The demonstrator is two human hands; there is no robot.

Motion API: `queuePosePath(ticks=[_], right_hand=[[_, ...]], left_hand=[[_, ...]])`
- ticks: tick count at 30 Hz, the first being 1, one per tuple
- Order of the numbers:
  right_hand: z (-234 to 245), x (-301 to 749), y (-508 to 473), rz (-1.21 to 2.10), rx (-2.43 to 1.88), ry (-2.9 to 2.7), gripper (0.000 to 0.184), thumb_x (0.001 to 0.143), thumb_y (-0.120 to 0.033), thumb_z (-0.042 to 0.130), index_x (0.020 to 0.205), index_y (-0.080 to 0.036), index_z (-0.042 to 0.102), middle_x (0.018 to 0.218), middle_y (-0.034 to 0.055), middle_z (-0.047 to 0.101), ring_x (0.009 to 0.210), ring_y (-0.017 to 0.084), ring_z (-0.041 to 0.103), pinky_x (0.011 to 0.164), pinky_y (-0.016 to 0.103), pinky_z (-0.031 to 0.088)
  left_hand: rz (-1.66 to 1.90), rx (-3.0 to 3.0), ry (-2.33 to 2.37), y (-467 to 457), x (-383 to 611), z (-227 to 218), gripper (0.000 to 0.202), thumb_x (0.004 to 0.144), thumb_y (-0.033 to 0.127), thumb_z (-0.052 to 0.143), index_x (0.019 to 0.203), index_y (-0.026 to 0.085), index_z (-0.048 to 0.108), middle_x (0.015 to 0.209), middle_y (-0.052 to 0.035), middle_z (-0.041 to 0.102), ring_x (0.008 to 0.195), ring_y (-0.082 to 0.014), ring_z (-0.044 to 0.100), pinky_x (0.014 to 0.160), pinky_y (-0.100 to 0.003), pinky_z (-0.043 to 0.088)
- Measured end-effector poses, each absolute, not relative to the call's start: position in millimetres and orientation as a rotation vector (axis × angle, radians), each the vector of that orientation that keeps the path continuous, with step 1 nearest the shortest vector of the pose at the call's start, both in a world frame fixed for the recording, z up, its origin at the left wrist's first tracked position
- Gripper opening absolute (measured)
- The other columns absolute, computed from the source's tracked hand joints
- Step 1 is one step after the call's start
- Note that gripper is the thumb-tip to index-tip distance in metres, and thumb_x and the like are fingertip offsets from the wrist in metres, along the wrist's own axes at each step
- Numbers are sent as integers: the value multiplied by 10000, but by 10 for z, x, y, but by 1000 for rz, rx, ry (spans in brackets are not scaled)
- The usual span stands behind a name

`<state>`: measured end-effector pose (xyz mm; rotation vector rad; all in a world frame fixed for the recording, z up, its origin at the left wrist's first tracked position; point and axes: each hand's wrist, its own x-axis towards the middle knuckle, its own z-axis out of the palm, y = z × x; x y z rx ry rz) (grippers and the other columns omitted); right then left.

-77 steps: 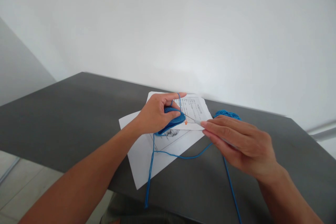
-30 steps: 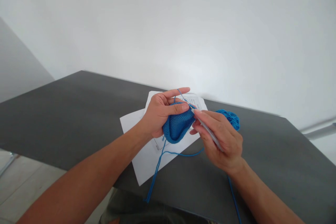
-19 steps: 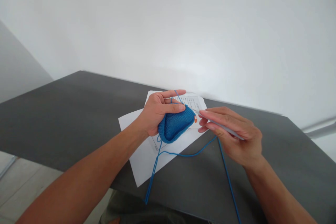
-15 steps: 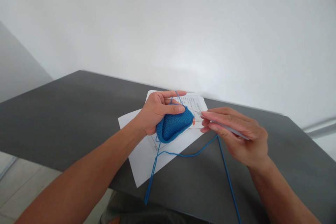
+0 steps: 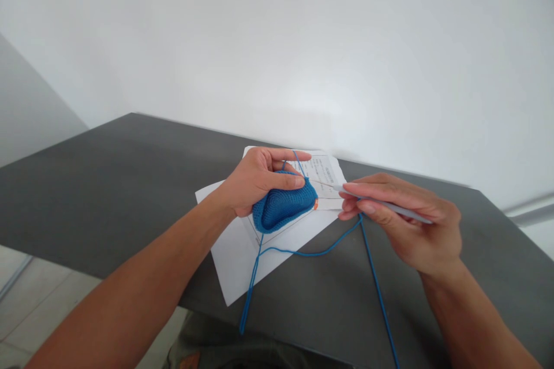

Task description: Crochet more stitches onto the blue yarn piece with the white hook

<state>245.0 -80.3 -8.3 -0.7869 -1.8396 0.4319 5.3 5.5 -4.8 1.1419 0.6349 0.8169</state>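
Note:
A blue crocheted piece (image 5: 288, 207), hollow and cup-like, is pinched under the thumb of my left hand (image 5: 262, 176). Blue yarn (image 5: 298, 160) passes over that hand's stretched index finger down to the work's upper edge. My right hand (image 5: 402, 213) grips a crochet hook (image 5: 389, 206) with a grey handle, like a pencil. Its thin metal shaft points left, the tip at or close to the top right edge of the piece; contact is too small to tell. An orange stitch marker (image 5: 315, 204) hangs at the piece's right edge.
White printed sheets (image 5: 229, 268) lie on the dark grey table (image 5: 108, 196) beneath the work. A loose blue yarn strand (image 5: 376, 282) runs across to the front edge, and a doubled yarn tail (image 5: 249, 305) hangs down. A white wall (image 5: 277, 52) stands behind.
My right hand with the crochet hook has moved a little to the right, away from the crocheted piece. The piece and my left hand have tilted and shifted slightly.

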Motion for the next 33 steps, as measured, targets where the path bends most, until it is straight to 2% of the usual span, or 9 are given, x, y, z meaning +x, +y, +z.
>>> queuePosePath(ticks=[6,10,15,19,22,24,27,30,33], right_hand=[[-63,2458,-811,460,-786,-1831,382,936,-61,682,1223,-287,791,932,60,797,736,204,761,593,361,659],[-3,2477,-818,365,-787,-1930,414,923,-39,682,1237,-287,786,860,47,806,780,219,765,645,369,658],[38,2501,-845,386,-818,-1950,400,913,-55,707,1225,-290,795,862,50,809,766,220,768,636,355,652],[-1,2515,-861,573,-828,-1829,317,928,-94,710,1170,-268,820,828,63,795,722,213,763,618,347,653],[-60,2507,-837,835,-849,-1631,205,940,-193,732,1107,-246,839,825,76,798,665,208,761,569,336,659],[-100,2466,-799,1022,-845,-1440,160,916,-279,771,1043,-222,850,783,74,801,588,194,741,516,317,650],[-160,2336,-729,1236,-817,-1151,186,834,-355,840,933,-198,851,715,57,793,491,153,672,401,253,590],[-218,2166,-685,1357,-788,-973,203,790,-359,860,894,-186,843,681,38,773,491,117,643,418,201,579],[-267,2029,-686,1371,-751,-900,210,807,-356,851,933,-189,834,721,28,780,529,98,653,487,189,612]], left_hand=[[797,1145,626,62,34,-41,513,655,136,915,1155,146,803,777,-42,793,653,-163,728,653,-275,578],[763,1171,658,71,15,-24,495,658,131,906,1142,139,806,765,-41,781,661,-173,731,657,-285,583],[713,1207,671,85,5,-9,385,655,106,898,1033,117,825,685,-19,743,621,-131,694,609,-221,556],[693,1201,652,80,11,-5,350,654,77,890,995,117,828,662,-2,730,606,-107,675,587,-188,547],[692,1204,635,72,7,-6,343,659,90,896,994,120,830,670,-7,736,618,-114,685,602,-195,562],[698,1209,620,72,1,-10,337,662,107,902,991,125,832,684,-14,745,632,-128,701,622,-213,578],[740,1202,608,77,6,-26,336,668,128,907,996,138,832,726,-23,767,644,-141,722,639,-231,587],[830,1198,620,64,52,-58,348,653,138,923,989,138,830,739,-14,768,628,-117,706,617,-204,560],[902,1182,611,13,142,-94,367,664,147,916,1017,128,821,745,-17,771,652,-114,699,642,-207,557]])
